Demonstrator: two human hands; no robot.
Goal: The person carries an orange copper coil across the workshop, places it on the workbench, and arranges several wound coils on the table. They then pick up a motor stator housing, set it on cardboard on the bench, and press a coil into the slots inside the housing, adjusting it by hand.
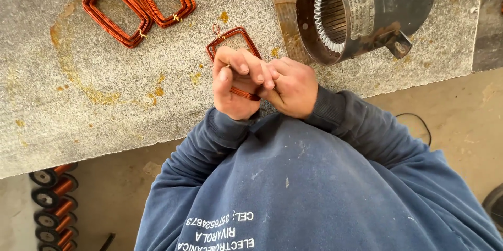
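A: Where's the copper coil (234,41)?

B: At the near edge of the surface (78,104), its near end pinched by the left hand (234,84) fingers (246,68); the right hand (291,86) presses alongside.

A: Handling?

B: Probably light, springy, easily bent; grip the bundled sides. Beyond: two more coils (137,1), motor housing (361,10).

Speckled grey stone desk (78,99) bearing yellow-brown stains, seen from above. Below its edge, a bare tan concrete floor (461,109) in even daylight, with a thin black cable (419,123) lying at right.
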